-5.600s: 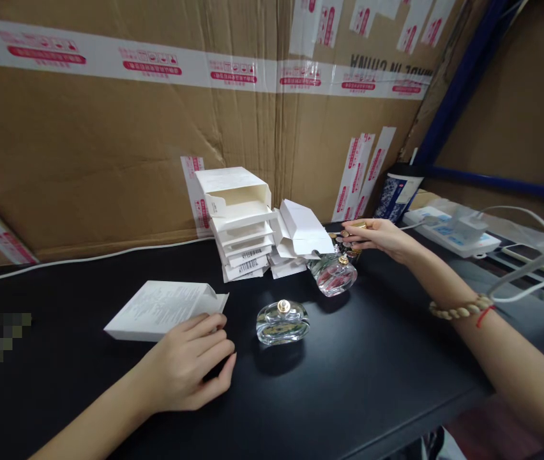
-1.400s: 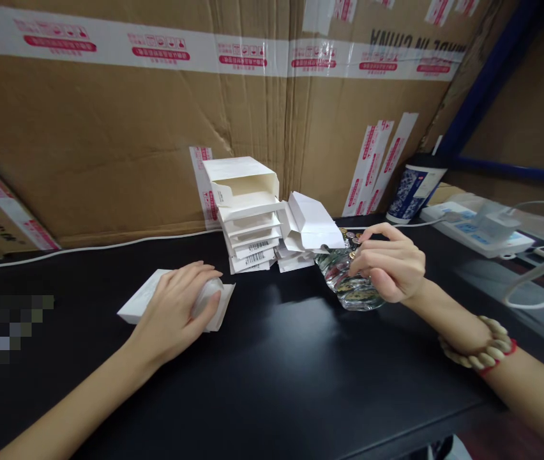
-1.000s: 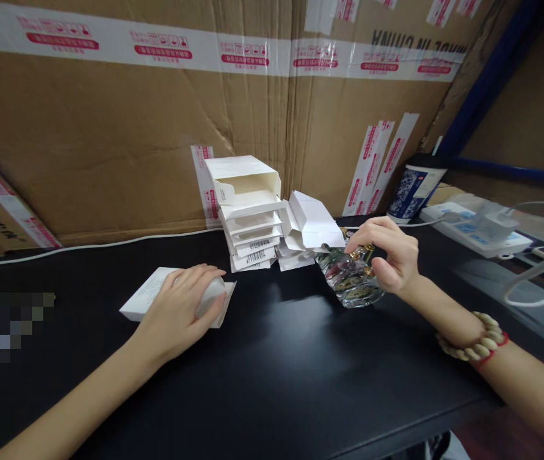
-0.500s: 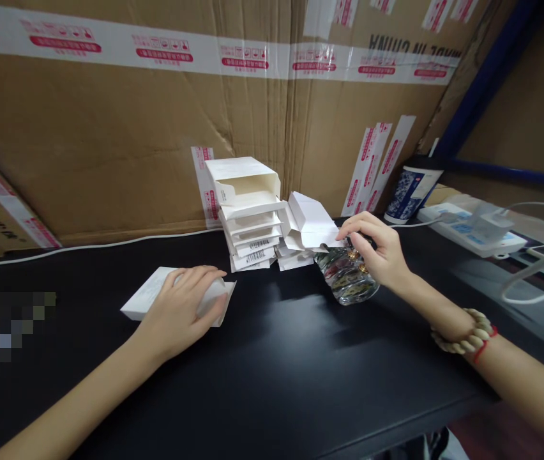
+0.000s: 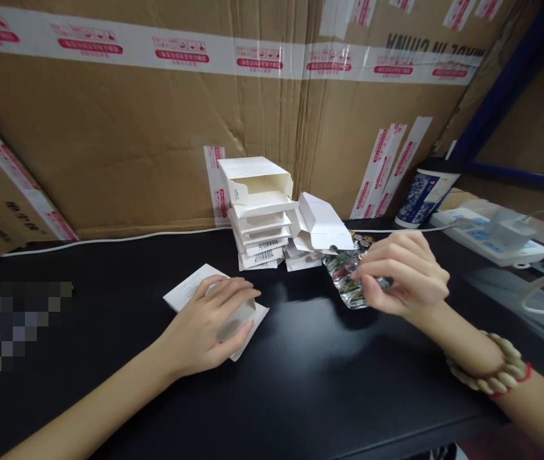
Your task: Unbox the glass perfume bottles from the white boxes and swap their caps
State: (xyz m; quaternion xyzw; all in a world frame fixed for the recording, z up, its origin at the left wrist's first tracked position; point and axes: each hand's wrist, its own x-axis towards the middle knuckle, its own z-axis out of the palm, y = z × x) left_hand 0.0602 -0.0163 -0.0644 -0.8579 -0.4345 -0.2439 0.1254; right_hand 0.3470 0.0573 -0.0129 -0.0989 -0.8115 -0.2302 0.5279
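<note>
My left hand lies curled over the open end of a flat white carton on the black table. A pale rounded thing shows under its fingers, and I cannot make out what it is. My right hand is to the right, with its fingers pinched on a clear glass bottle. The bottle lies on the table beside several small gold caps. A beaded bracelet is on my right wrist.
A stack of open white cartons stands at the back against a big cardboard wall. A blue-and-white paper cup and a white power strip with cables are at the back right. A white cable runs along the wall.
My left hand and the white carton have slid right and nearer to me. My right hand has come down from the gold caps and closed on the glass bottle.
</note>
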